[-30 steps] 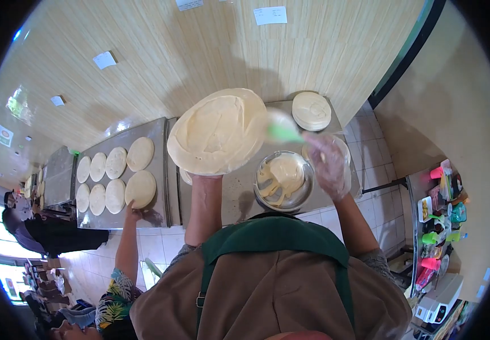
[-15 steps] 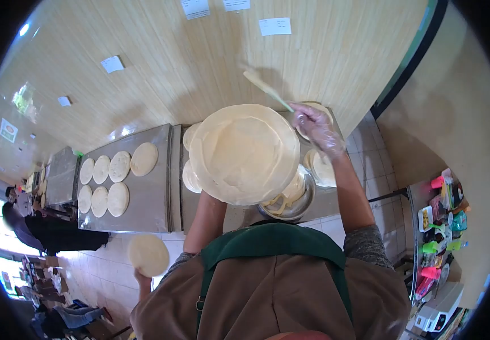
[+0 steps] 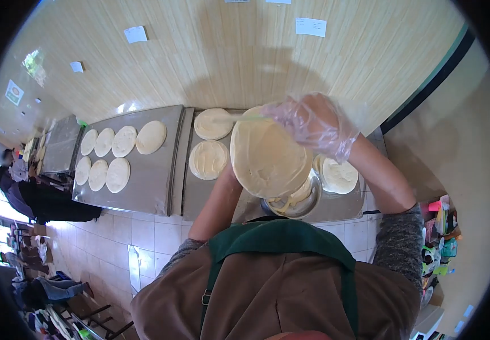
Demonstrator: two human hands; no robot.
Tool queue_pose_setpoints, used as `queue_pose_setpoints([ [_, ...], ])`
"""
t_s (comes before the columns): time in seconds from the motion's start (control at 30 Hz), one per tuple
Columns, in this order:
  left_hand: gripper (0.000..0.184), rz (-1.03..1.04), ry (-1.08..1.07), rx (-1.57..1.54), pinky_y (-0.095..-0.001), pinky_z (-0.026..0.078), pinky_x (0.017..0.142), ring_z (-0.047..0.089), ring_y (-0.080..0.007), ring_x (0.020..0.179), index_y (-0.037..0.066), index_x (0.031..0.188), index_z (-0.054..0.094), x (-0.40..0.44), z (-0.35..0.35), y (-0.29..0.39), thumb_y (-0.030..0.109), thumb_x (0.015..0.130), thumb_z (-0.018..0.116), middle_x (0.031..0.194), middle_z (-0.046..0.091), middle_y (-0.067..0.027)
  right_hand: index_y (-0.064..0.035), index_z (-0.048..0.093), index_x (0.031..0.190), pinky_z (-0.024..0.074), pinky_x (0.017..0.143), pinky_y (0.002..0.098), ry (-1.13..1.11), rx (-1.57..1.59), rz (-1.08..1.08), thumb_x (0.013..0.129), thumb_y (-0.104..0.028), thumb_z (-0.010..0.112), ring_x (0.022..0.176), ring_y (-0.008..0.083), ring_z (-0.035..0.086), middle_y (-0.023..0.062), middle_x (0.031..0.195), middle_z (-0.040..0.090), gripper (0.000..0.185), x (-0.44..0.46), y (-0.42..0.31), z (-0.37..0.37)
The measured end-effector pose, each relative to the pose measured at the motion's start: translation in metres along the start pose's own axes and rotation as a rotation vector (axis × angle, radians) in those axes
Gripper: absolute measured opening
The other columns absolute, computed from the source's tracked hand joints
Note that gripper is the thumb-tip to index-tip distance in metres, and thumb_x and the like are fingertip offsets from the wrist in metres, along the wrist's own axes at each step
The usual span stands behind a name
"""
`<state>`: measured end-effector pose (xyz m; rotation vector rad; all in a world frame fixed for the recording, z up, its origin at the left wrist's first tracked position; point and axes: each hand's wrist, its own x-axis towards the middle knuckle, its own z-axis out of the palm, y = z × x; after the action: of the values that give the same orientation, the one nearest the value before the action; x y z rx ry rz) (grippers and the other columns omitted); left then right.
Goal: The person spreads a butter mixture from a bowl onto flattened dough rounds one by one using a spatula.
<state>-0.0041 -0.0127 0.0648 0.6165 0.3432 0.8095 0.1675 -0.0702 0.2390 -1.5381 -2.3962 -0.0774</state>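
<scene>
Apparently spreading: right hand (image 3: 313, 122) grips spatula (image 3: 249, 118), pointing nine o'clock; left hand (image 3: 231, 173), grip hidden beyond telling, supports coated dough round (image 3: 267, 161). Next stroke likely needs levelness.

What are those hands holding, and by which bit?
The left hand holds up a creamy-topped disc from underneath, fingers hidden. The gloved right hand holds a blurred spatula by its handle.

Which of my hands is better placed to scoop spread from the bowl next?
Probably your right hand: it holds the spatula, blurred here, while your left hand, mostly hidden, supports the coated round from below.
</scene>
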Motion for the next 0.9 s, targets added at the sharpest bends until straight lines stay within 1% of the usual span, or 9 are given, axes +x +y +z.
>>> queue_pose_setpoints([
  [0.07,0.046,-0.010,0.031,0.016,-0.0424,0.055,0.090,0.064,-0.0249,0.106,0.009,0.132,0.054,0.002,-0.003,-0.001,0.039,0.096,0.056,0.124,0.063,-0.0106,-0.0115,0.067,0.101,0.0508,0.058,0.0460,-0.135,-0.012,-0.049,0.093,-0.019,0.053,0.065,0.0346,0.063,0.0155,0.071,0.061,0.018,-0.001,-0.023,-0.009],
  [0.13,0.047,-0.015,-0.034,-0.053,-0.0432,0.055,0.090,0.064,-0.0261,0.107,0.009,0.132,0.054,0.007,-0.006,0.004,0.040,0.096,0.055,0.124,0.063,-0.0110,-0.0195,0.068,0.107,0.0469,0.051,0.0431,-0.143,-0.008,-0.196,0.093,-0.020,0.056,0.058,0.0303,0.059,0.0119,0.068,0.057,0.019,-0.014,-0.035,-0.014],
  [0.2,0.048,-0.044,-0.228,-0.278,-0.0440,0.055,0.090,0.064,-0.0273,0.107,0.009,0.132,0.054,0.011,-0.010,0.010,0.041,0.096,0.054,0.125,0.062,-0.0113,-0.0249,0.066,0.116,0.0429,0.045,0.0409,-0.109,0.032,-0.272,0.090,-0.018,0.060,0.054,0.0279,0.056,0.0088,0.070,0.055,0.027,-0.025,-0.034,-0.017],
  [0.27,0.048,-0.086,-0.373,-0.458,-0.0448,0.055,0.091,0.064,-0.0284,0.108,0.009,0.132,0.053,0.014,-0.014,0.011,0.042,0.096,0.054,0.125,0.062,-0.0117,-0.0192,0.066,0.112,0.0473,0.052,0.0427,-0.017,-0.063,-0.161,0.090,-0.017,0.059,0.062,0.0300,0.060,0.0125,0.076,0.057,0.023,-0.020,-0.039,-0.022],
  [0.4,0.052,0.161,-0.108,-0.181,-0.0479,0.054,0.092,0.062,-0.0327,0.109,0.009,0.132,0.052,0.014,-0.023,0.006,0.046,0.096,0.050,0.126,0.061,-0.0131,-0.0183,0.065,0.116,0.0473,0.053,0.0437,0.147,-0.120,-0.184,0.086,-0.014,0.062,0.062,0.0307,0.060,0.0121,0.076,0.057,0.031,-0.031,-0.027,-0.002],
  [0.5,0.055,0.311,0.065,-0.062,-0.0501,0.053,0.093,0.061,-0.0346,0.111,0.009,0.133,0.051,0.004,-0.013,0.023,0.049,0.096,0.047,0.126,0.060,-0.0135,-0.0212,0.064,0.121,0.0454,0.053,0.0423,0.060,-0.108,-0.175,0.085,-0.011,0.064,0.063,0.0294,0.059,0.0096,0.076,0.056,0.037,-0.066,-0.028,-0.022],
  [0.63,0.056,0.354,0.121,-0.223,-0.0519,0.051,0.096,0.059,-0.0352,0.113,0.010,0.133,0.051,0.016,-0.028,0.020,0.051,0.096,0.046,0.127,0.059,-0.0133,-0.0235,0.067,0.118,0.0459,0.056,0.0406,0.073,-0.075,0.047,0.084,-0.012,0.065,0.068,0.0275,0.059,0.0072,0.081,0.055,0.036,-0.083,-0.038,-0.038],
  [0.8,0.059,0.258,-0.167,-0.484,-0.0530,0.047,0.100,0.053,-0.0354,0.123,0.012,0.138,0.048,0.012,-0.028,0.032,0.054,0.096,0.044,0.135,0.054,-0.0131,-0.0242,0.070,0.114,0.0500,0.064,0.0389,0.306,-0.077,0.057,0.084,-0.013,0.066,0.073,0.0283,0.062,0.0071,0.082,0.060,0.033,-0.101,-0.021,-0.002],
  [0.9,0.064,0.310,-0.235,-0.493,-0.0535,0.045,0.103,0.049,-0.0347,0.129,0.014,0.143,0.043,0.006,-0.024,0.030,0.057,0.095,0.045,0.141,0.050,-0.0126,-0.0225,0.069,0.118,0.0515,0.072,0.0385,0.205,-0.100,0.386,0.086,-0.013,0.065,0.078,0.0283,0.065,0.0093,0.087,0.065,0.033,-0.135,0.005,-0.008],
])
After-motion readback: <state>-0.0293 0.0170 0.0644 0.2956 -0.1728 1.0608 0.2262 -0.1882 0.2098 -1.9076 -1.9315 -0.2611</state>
